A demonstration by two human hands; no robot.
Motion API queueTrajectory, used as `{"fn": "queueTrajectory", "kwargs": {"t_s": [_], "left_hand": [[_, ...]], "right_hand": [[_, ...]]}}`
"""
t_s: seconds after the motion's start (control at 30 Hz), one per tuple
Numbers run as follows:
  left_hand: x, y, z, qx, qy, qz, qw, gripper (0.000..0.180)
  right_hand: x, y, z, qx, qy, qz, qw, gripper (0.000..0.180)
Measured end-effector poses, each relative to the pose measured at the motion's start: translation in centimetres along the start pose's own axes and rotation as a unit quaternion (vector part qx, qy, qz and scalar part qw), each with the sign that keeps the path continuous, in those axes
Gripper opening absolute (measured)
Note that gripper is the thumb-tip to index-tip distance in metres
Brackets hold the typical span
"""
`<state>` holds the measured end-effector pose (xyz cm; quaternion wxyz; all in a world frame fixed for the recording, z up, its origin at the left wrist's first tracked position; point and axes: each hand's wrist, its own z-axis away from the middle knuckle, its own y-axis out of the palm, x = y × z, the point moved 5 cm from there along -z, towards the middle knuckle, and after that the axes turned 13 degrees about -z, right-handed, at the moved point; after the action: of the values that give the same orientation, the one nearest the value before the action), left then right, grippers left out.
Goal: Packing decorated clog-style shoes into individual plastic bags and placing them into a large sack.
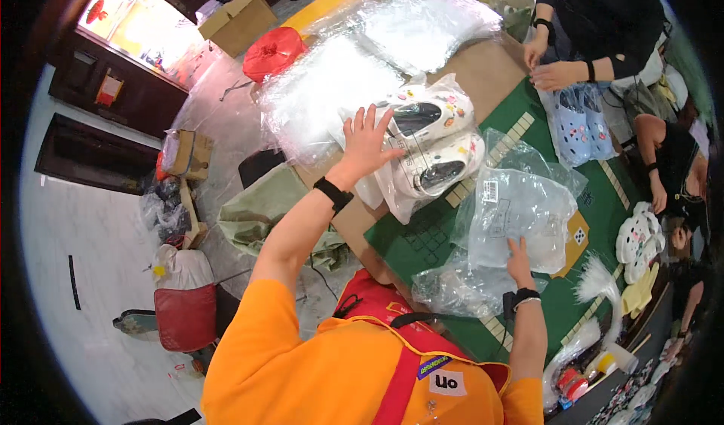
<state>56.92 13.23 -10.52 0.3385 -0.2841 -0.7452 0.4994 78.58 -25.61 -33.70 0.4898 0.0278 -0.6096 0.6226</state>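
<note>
Landmark: green game mat (386,236), rows of pale tile shapes on it.
White clogs: charm-studded pair (456,108) inside a clear plastic bag (404,205), over the mat's left edge, partly on the brown tabletop (494,70); toes to the right.
Left hand: palm down (367,144), fingers spread wide, laid on the clog bag at the mat's left edge; nothing gripped that shows.
Right hand: over the mat's middle (520,265), index finger extended onto a clear empty bag (524,214); other fingers partly hidden, cannot tell whether they pinch film.
Loose film: crumpled clear plastic (452,289), mat's near side.
Bag stack: flat clear bags (324,85), left of the mat.
Blue clogs: bagged pair (577,127), mat's far right edge, below a co-worker's hands (558,74).
Further white clogs: charm-studded (639,244), mat's right edge.
</note>
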Motion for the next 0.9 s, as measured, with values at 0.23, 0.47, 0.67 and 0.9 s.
{"fn": "queueTrajectory", "kwargs": {"t_s": [0.23, 0.47, 0.67, 0.9], "left_hand": [[0.9, 5.9, -1.0, 0.176, -0.066, 0.13, 0.974, 0.11], [1.6, 7.9, -1.9, 0.189, -0.128, 0.291, 0.929, 0.117], [0.0, 6.5, -0.2, 0.058, -0.097, 0.454, 0.884, 0.091], [0.6, 6.0, 0.6, 0.124, -0.176, 0.412, 0.885, 0.094]], "right_hand": [[5.5, -4.7, 0.6, -0.041, 0.088, 0.006, 0.995, 0.061], [4.5, -4.3, 4.1, -0.14, 0.085, 0.005, 0.986, 0.065], [4.0, -2.3, 5.0, -0.097, 0.146, -0.034, 0.984, 0.071], [4.9, -3.3, 5.4, -0.077, 0.067, -0.012, 0.995, 0.07]]}}
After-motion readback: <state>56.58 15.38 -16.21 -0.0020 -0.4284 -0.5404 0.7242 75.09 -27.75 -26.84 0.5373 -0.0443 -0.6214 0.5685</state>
